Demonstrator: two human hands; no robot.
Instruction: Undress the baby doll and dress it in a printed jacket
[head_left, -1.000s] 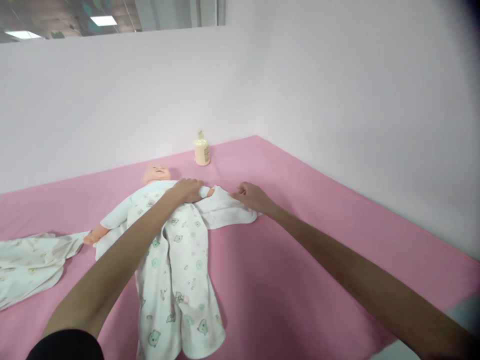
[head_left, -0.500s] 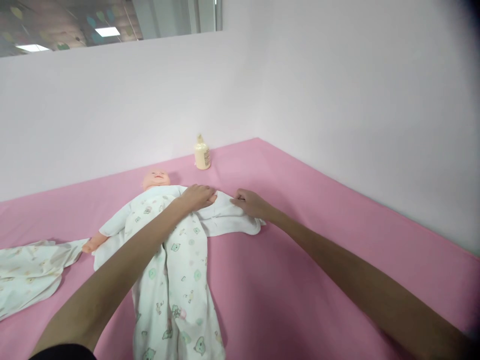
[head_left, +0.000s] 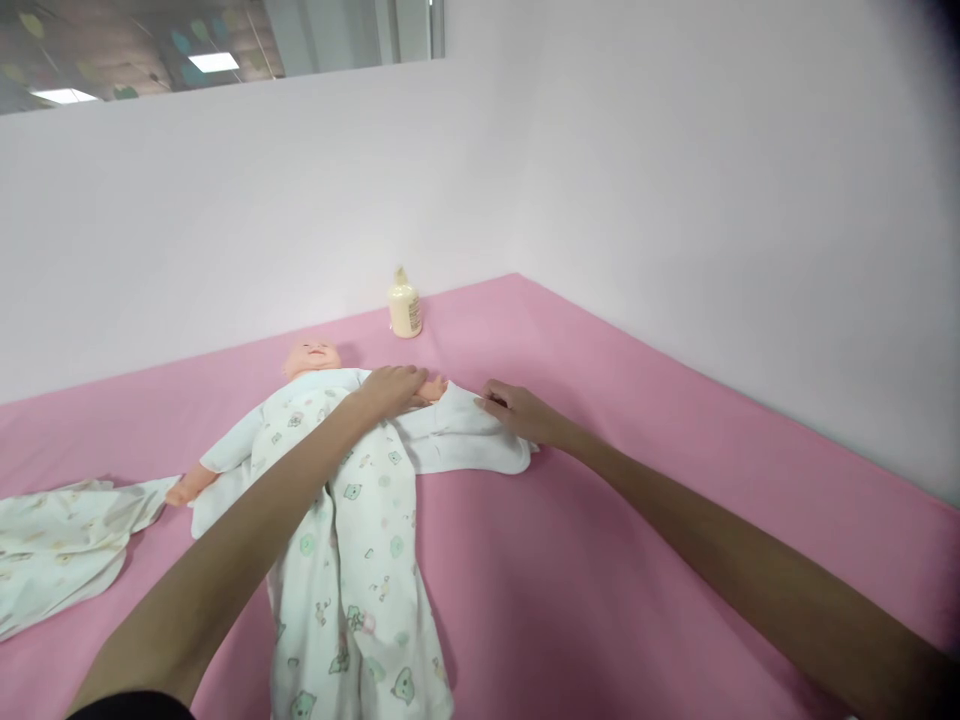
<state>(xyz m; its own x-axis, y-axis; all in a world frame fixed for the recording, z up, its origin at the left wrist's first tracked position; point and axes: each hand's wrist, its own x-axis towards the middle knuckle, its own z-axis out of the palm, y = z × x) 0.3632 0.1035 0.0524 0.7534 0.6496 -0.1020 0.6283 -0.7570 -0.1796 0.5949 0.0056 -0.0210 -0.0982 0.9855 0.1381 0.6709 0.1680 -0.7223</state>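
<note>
A baby doll (head_left: 313,357) lies on its back on the pink table (head_left: 600,480), dressed in a white printed sleepsuit (head_left: 352,540). My left hand (head_left: 390,388) is closed on the doll's arm near its small hand (head_left: 436,386). My right hand (head_left: 517,412) pinches the edge of the white sleeve (head_left: 472,445), which lies spread flat to the right of the doll. The doll's other arm (head_left: 187,488) sticks out of its sleeve at the left.
A cream lotion bottle (head_left: 405,304) stands at the back by the wall corner. A second printed garment (head_left: 52,550) lies crumpled at the left edge. White walls close the table at the back and right.
The doll's hand now pokes out past my left hand. My right hand has shifted slightly right along the sleeve, drawing its edge outward. The view has lowered a little.
</note>
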